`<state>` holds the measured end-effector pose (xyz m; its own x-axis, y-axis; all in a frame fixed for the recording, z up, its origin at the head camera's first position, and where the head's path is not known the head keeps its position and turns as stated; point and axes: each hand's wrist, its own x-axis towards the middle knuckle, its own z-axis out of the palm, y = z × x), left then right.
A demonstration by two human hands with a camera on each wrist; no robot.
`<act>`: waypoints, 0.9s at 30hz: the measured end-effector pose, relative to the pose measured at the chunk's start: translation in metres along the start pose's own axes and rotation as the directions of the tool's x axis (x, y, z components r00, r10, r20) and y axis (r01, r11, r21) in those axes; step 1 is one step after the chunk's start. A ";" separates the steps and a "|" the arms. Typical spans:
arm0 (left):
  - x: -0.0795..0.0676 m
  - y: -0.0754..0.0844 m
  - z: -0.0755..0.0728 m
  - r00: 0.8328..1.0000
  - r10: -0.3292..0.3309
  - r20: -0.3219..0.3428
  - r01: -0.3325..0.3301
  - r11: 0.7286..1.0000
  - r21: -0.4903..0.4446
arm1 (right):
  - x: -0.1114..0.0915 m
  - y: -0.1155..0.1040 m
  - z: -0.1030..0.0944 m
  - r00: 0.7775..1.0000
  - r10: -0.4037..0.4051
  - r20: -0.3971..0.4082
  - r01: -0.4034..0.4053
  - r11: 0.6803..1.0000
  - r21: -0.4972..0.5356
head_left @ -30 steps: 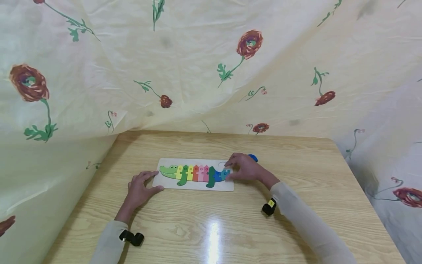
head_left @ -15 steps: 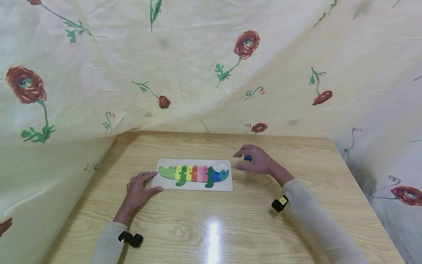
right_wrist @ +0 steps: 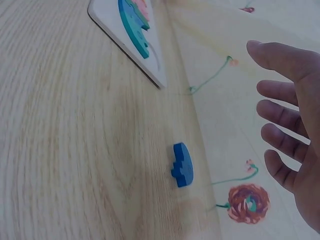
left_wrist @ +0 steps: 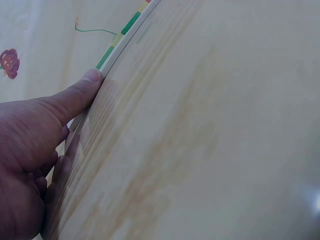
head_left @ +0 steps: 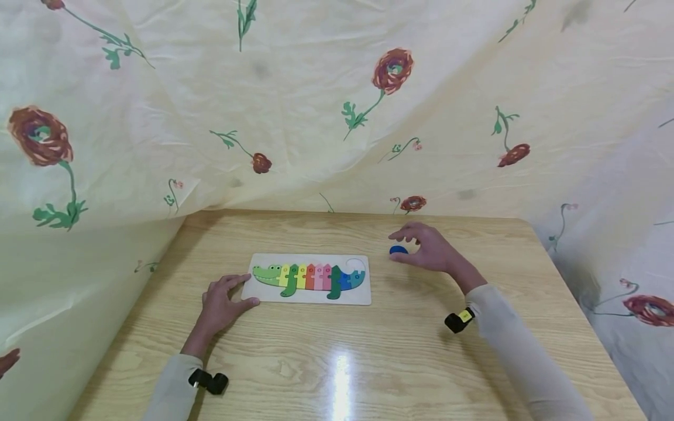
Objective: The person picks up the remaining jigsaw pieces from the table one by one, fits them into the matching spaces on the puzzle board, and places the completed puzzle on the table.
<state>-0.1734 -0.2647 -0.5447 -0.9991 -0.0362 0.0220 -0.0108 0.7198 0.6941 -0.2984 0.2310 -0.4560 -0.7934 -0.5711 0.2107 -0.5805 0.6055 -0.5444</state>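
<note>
A pale wooden puzzle board (head_left: 310, 297) with a colourful crocodile (head_left: 320, 276) lies flat on the table. A bare curved outline (head_left: 357, 263) shows above its teal tail end. My left hand (head_left: 221, 304) holds the board's near left corner, thumb at the lower edge, index finger at the left edge; the thumb (left_wrist: 80, 95) shows against the board's side in the left wrist view. To the right of the board lies a loose blue puzzle piece (right_wrist: 183, 165) with a stepped edge. My right hand (head_left: 429, 251) hovers beside it, fingers spread and holding nothing, thumb overlapping the piece in the head view.
The wood-grain table (head_left: 284, 362) runs back to a flower-printed cloth (head_left: 316, 117), which hangs behind it and along both sides. A black camera sits on the left wrist (head_left: 209, 380) and another on the right wrist (head_left: 459, 320).
My right hand has left the crocodile's tail and moved right and back to the blue piece, uncovering the board's right end. The left hand has stayed at the board's corner.
</note>
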 end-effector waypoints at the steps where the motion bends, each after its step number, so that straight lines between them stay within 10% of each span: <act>1: 0.000 0.000 0.000 1.000 0.002 0.000 -0.002 1.000 -0.001 | -0.001 0.001 -0.001 1.000 0.008 -0.004 -0.008 1.000 0.004; 27: 0.001 -0.002 0.000 1.000 -0.001 0.007 0.001 1.000 -0.007 | -0.016 0.054 0.009 0.991 0.102 -0.087 -0.098 0.994 0.044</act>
<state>-0.1740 -0.2664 -0.5465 -0.9993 -0.0321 0.0166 -0.0114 0.7149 0.6991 -0.3149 0.2678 -0.4960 -0.8612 -0.4563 0.2238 -0.4911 0.6336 -0.5978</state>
